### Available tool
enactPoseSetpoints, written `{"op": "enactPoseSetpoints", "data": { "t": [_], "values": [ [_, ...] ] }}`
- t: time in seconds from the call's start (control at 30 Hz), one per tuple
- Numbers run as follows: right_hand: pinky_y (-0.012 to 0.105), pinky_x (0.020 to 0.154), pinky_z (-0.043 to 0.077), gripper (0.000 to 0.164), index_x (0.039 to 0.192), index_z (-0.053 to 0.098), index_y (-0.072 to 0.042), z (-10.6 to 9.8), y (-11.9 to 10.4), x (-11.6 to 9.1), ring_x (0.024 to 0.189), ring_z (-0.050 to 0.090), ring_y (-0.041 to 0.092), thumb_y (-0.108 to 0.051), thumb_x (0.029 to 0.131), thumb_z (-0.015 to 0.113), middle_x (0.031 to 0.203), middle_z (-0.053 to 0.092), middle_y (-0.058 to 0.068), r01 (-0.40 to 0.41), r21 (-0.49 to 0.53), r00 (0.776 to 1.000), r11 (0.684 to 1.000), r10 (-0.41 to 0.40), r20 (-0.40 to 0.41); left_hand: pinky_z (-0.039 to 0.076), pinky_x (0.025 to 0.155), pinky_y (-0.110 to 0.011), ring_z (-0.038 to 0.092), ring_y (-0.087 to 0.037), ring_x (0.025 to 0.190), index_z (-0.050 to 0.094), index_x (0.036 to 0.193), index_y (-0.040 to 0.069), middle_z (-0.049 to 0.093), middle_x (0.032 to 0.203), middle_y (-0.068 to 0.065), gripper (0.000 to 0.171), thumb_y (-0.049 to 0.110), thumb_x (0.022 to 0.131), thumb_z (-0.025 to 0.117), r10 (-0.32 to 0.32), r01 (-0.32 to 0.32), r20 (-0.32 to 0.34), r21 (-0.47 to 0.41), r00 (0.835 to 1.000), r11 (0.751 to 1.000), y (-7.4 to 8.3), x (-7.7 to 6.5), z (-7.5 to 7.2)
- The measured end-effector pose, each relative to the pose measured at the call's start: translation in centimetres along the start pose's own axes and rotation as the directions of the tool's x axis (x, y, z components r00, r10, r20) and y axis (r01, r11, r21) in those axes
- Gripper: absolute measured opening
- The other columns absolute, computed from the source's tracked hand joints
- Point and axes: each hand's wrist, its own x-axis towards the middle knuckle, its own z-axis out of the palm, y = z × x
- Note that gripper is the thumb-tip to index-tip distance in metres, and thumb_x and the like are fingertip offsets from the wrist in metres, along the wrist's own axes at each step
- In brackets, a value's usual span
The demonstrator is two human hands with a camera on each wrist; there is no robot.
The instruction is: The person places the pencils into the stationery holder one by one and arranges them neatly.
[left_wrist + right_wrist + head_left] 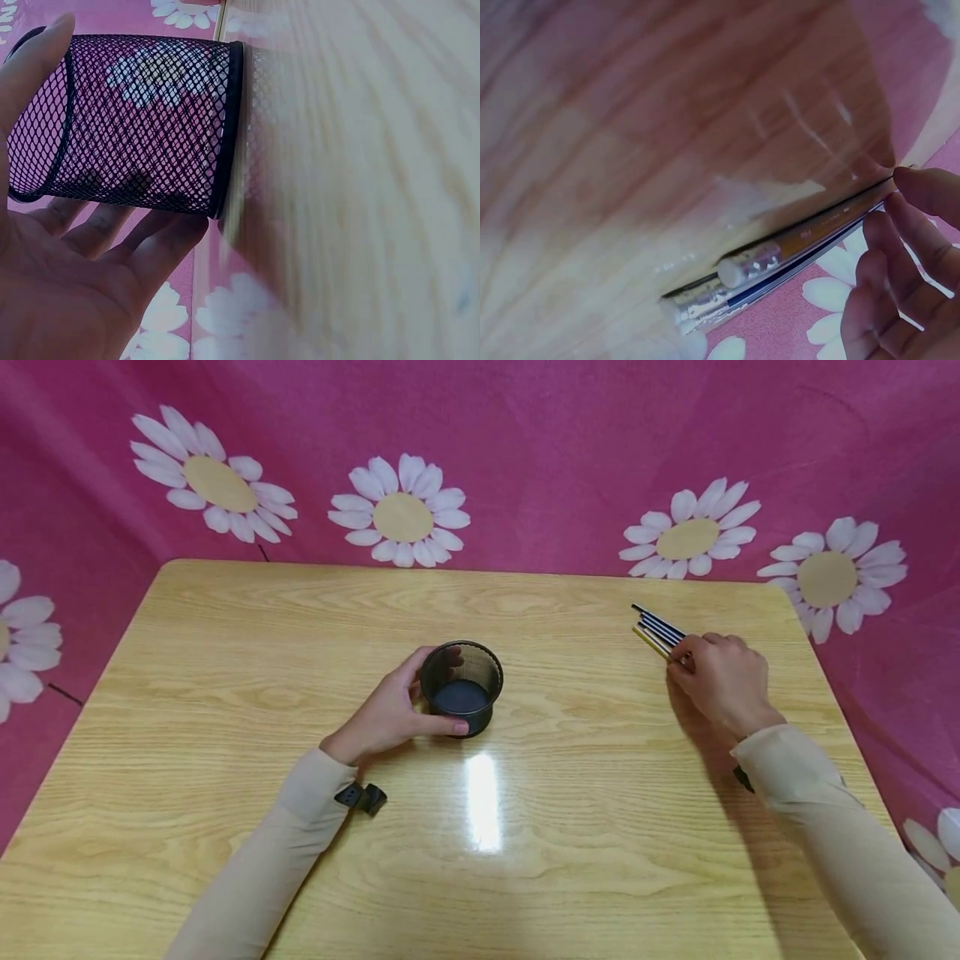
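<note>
Pencils point(660, 631) are lying side by side on the table point(570, 777), toward its far right corner, and the right hand point(723, 681) is pinching them at one end, its thumb and fingertips closing on them. Well apart to their left, a black mesh cup point(461, 696) is standing upright, and the left hand point(386, 710) is clasping it, thumb pressing the near side, fingers curving around the far side.
</note>
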Motion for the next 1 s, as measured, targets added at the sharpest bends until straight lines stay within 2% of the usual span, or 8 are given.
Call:
{"op": "enactPoseSetpoints", "data": {
  "t": [0.2, 0.6, 0.8, 1.0],
  "values": [
    [0.062, 0.062, 0.053, 0.009, 0.101, 0.079, -0.003, 0.1, 0.2, 0.5, 0.079, 0.067, 0.042, -0.010, 0.096, 0.079, 0.089, 0.071, 0.017, 0.002, -0.013, 1.000, 1.000, -0.002, 0.003, 0.039, 0.122, -0.051, 0.057, -0.031, 0.140, 0.049, 0.156, 0.009, 0.058, 0.153, -0.009, 0.092, -0.002, 0.079, 0.097, -0.004, 0.004, -0.001, -0.011, 1.000, 1.000, -0.1, 0.1, 0.0],
    [0.060, 0.060, 0.050, 0.014, 0.100, 0.078, -0.001, -0.3, 0.0, 1.1, 0.076, 0.067, 0.040, -0.013, 0.095, 0.077, 0.088, 0.074, 0.017, -0.016, -0.044, 0.998, 0.999, 0.018, 0.054, 0.036, 0.123, -0.049, 0.056, -0.029, 0.140, 0.050, 0.155, 0.009, 0.059, 0.151, -0.010, 0.090, 0.000, 0.079, 0.098, 0.002, -0.003, 0.005, 0.018, 1.000, 1.000, -0.1, 0.4, -0.1],
    [0.057, 0.070, 0.049, 0.020, 0.102, 0.078, 0.001, -0.8, -0.6, 1.0, 0.080, 0.063, 0.037, -0.019, 0.098, 0.077, 0.090, 0.073, 0.018, -0.065, -0.010, 0.993, 0.998, 0.065, 0.101, 0.035, 0.123, -0.046, 0.056, -0.027, 0.140, 0.049, 0.154, 0.007, 0.058, 0.153, -0.009, 0.090, -0.003, 0.079, 0.097, -0.002, 0.002, 0.005, 0.016, 1.000, 1.000, -0.1, 0.3, -0.2],
    [0.055, 0.079, 0.043, 0.019, 0.100, 0.074, 0.000, -1.0, -1.3, 0.6, 0.082, 0.060, 0.036, -0.018, 0.100, 0.078, 0.091, 0.073, 0.017, -0.123, 0.074, 0.990, 0.990, 0.116, 0.085, 0.038, 0.122, -0.045, 0.057, -0.029, 0.139, 0.048, 0.153, 0.007, 0.057, 0.153, -0.010, 0.089, -0.004, 0.080, 0.097, -0.018, 0.018, 0.010, 0.004, 1.000, 1.000, -0.2, 0.3, -0.2]
  ]
}}
